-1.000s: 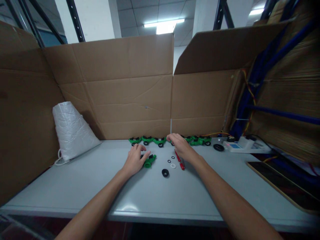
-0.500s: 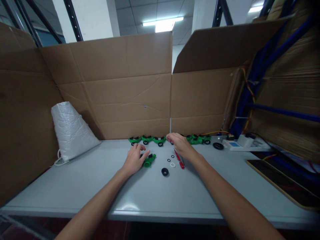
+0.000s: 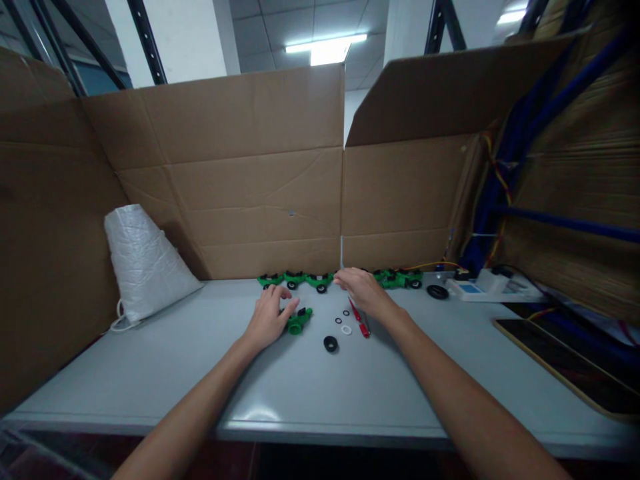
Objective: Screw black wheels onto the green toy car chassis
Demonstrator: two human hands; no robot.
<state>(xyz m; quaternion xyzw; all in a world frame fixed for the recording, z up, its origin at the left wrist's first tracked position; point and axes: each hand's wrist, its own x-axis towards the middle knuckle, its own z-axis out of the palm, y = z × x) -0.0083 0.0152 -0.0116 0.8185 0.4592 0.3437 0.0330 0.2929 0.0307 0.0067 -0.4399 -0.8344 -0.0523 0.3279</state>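
My left hand (image 3: 269, 316) rests on the grey table (image 3: 150, 373), fingers curled against a green toy car body (image 3: 299, 321) lying beside it. My right hand (image 3: 364, 291) reaches to the row of green toy cars (image 3: 295, 280) along the cardboard wall, its fingers closed on one of them that it mostly hides. More green cars (image 3: 400, 278) stand to its right. Under the right wrist lies a red screwdriver (image 3: 359, 319). Small black and white rings (image 3: 344, 323) and a black wheel (image 3: 330, 344) lie between the hands.
Cardboard walls (image 3: 225, 173) enclose the back and left. A white woven bag (image 3: 143, 260) leans at the left. A black ring (image 3: 437, 291), a white device with cables (image 3: 480, 287) and a dark board (image 3: 565, 363) lie at the right.
Both hands stay almost where they were. The right hand has shifted slightly at the row of cars.
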